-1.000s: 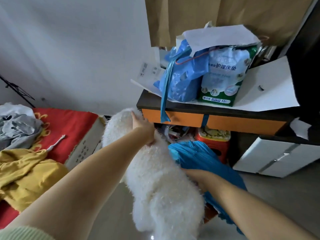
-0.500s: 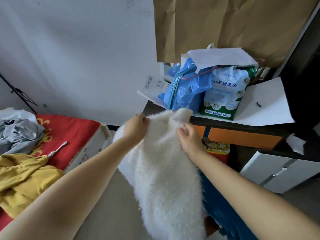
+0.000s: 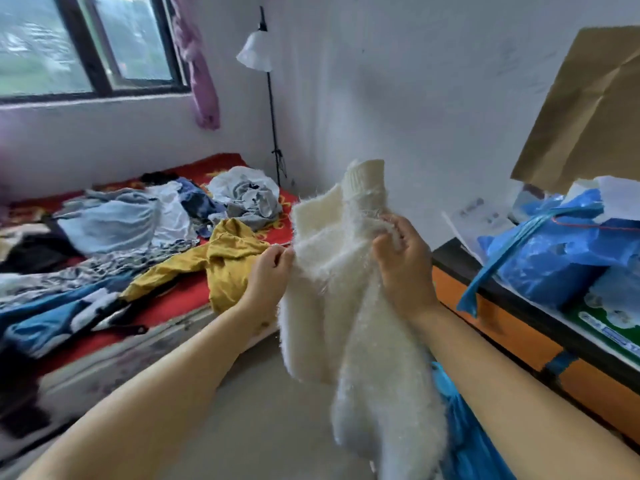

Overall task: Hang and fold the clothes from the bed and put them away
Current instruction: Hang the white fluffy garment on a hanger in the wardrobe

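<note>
The fingers of the left hand pinched the left edge of a fluffy white sweater, while the right hand curled its fingers into the fuzzy fabric near the top, just below the ribbed collar that stood up above both hands. Held between them in the air, the sweater hung down in loose folds past both forearms, above the floor. Just left of the left fingers, a yellow garment lay at the near edge of the bed, whose red cover carried a jumble of other clothes, blue, grey, white and patterned, farther left and beyond. Right of the right fingers stood a desk with an orange front, bearing a blue plastic bag and papers. Below the right forearm more blue plastic showed behind the sweater. Beyond the fingers a floor lamp stood in the corner, with a window farther left.
</note>
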`<state>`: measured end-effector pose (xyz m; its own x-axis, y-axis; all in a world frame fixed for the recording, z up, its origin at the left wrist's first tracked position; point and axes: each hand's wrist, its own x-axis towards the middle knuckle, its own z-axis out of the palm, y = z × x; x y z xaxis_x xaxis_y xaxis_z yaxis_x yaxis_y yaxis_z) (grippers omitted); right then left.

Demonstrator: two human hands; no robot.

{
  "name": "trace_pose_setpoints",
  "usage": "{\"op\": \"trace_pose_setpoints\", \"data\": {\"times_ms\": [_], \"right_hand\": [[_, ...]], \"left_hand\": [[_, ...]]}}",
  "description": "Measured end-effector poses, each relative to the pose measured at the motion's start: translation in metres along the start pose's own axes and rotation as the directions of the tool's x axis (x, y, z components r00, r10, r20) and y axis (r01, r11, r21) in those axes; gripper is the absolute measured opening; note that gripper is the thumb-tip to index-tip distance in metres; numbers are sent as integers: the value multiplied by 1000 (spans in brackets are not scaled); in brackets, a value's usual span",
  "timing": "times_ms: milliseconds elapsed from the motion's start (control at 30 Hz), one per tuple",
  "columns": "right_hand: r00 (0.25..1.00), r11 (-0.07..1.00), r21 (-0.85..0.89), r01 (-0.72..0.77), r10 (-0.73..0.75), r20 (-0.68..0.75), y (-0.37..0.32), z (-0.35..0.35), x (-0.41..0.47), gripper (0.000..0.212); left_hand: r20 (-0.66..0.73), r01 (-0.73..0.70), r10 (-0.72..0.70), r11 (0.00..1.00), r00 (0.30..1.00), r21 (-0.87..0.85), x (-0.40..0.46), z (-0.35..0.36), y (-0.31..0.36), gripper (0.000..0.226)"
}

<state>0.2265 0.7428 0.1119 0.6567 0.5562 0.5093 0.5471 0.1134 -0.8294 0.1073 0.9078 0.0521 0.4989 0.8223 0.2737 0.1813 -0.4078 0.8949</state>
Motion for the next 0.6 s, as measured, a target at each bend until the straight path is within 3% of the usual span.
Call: {"op": "trace_pose_setpoints", "data": {"times_ms": [167,267,367,500,600], "right_hand": [[993,997,78,21,-30,117,-32,60,-7,30],[980,986,160,49,-79,183,-58,96,-22,29],[966,970,221,103,-150,210,-89,128,-44,24],[904,920,363,149,-276,326,-145,180,-83,18],[837,869,469,159,-371,402,-190,226,-123,20]], "left_hand": [[-134,76,-76,997,988,-2,-40,-90,-16,26],[-189,26,6,986,982,162,-69,-141,-21,23],[-117,-71,130,908,985,413,-116,-185,-39,17],[6,-118,134,852,991,509,-183,-253,-64,17],[-231,47,39,934,972,355,-208,-319,-70,16]]}}
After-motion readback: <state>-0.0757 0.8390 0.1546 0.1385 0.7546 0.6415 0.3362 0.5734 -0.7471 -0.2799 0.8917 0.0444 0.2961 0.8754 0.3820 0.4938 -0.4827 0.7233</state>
